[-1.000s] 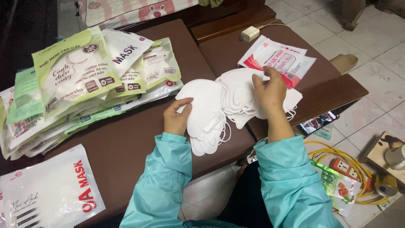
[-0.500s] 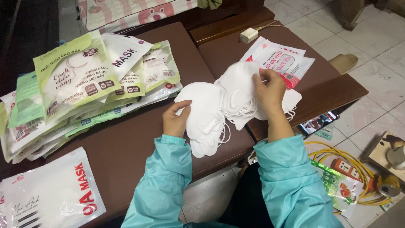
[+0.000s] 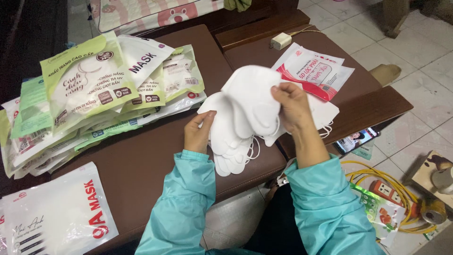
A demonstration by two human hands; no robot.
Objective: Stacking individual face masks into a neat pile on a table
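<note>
Two dark brown padded surfaces [image 3: 151, 160] sit side by side, seam between them running toward the top of the view. Behind them, a dark wooden ledge [image 3: 264, 29] and a pink patterned fabric [image 3: 155, 12]. Floor [image 3: 415, 61]: pale square tiles, lightly marked, visible at right and below the surface edge. A coiled yellow cable [image 3: 401, 193] lies on the tiles at lower right, near a wooden furniture leg [image 3: 394, 16] at upper right. Light even, soft shadows.
</note>
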